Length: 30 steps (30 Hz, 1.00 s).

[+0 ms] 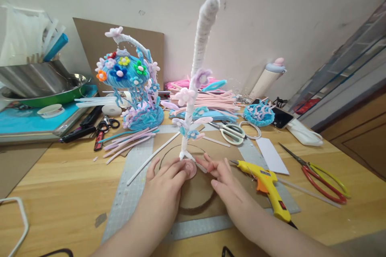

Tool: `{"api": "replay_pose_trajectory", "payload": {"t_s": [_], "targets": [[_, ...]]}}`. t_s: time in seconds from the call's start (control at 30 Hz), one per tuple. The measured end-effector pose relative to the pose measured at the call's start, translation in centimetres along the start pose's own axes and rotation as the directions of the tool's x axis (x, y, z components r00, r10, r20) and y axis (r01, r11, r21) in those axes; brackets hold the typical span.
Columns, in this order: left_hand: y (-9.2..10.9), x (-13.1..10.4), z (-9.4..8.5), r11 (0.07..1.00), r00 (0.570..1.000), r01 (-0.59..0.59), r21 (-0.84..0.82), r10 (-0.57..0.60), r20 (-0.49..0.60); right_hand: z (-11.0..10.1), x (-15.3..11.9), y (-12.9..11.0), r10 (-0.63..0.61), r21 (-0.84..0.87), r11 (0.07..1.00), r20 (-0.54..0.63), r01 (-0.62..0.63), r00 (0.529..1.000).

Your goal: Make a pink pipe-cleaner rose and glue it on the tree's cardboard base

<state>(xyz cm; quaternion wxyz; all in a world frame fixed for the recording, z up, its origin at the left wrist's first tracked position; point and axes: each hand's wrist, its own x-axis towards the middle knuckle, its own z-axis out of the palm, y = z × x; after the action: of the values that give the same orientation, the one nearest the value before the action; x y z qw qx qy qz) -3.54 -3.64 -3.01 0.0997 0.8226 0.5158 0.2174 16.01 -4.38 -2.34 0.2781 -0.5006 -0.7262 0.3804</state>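
A tall white wrapped stem [200,48] with pink, purple and blue fuzzy flowers stands upright on brown cardboard [232,152] marked with a dark circle. At its foot lies a pink coiled disc [189,169]. My left hand [169,180] rests palm down with fingers spread, its fingertips touching the disc's left side. To the right of the base, my right hand [224,178] has its fingers apart beside the stem's foot, near a short pale strip [201,167]. Neither hand is wrapped round anything.
A yellow glue gun [268,180] and red-yellow scissors [319,176] lie right. Behind are white-handled scissors [232,132], pink pipe cleaners [208,100] and a blue round piece [258,113]. A decorated blue flower lamp shape [126,72] stands left, near black scissors [107,123].
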Motion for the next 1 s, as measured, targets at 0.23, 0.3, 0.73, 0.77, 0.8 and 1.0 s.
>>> {"api": "replay_pose_trajectory", "payload": {"t_s": [0.23, 0.3, 0.73, 0.77, 0.8, 1.0], "targets": [[0.1, 0.0, -0.2, 0.999, 1.000, 0.021, -0.026, -0.020, 0.018, -0.7, 2.2, -0.9, 0.177, 0.458, 0.886, -0.176, -0.078, 0.968], [0.1, 0.1, -0.2, 1.000, 1.000, 0.013, -0.028, -0.013, 0.015, -0.9, 2.6, -1.0, 0.237, 0.508, 0.847, -0.104, -0.153, 0.966], [0.0, -0.1, 0.0, 1.000, 1.000, 0.017, 0.001, -0.017, 0.016, -0.8, 4.5, 0.5, 0.158, 0.039, 0.987, -0.201, -0.153, 0.967], [0.0, -0.1, 0.0, 1.000, 1.000, 0.021, -0.002, -0.021, 0.018, -0.8, 4.4, 0.4, 0.152, 0.013, 0.988, -0.208, -0.152, 0.966], [0.0, -0.1, 0.0, 1.000, 1.000, 0.023, -0.004, -0.023, 0.017, -0.9, 4.4, 0.3, 0.134, -0.012, 0.990, -0.221, -0.140, 0.966], [-0.1, 0.0, 0.1, 1.000, 1.000, 0.004, 0.010, -0.004, 0.000, -0.8, 3.3, -0.8, -0.096, -0.169, 0.983, -0.135, 0.072, 0.986]]}}
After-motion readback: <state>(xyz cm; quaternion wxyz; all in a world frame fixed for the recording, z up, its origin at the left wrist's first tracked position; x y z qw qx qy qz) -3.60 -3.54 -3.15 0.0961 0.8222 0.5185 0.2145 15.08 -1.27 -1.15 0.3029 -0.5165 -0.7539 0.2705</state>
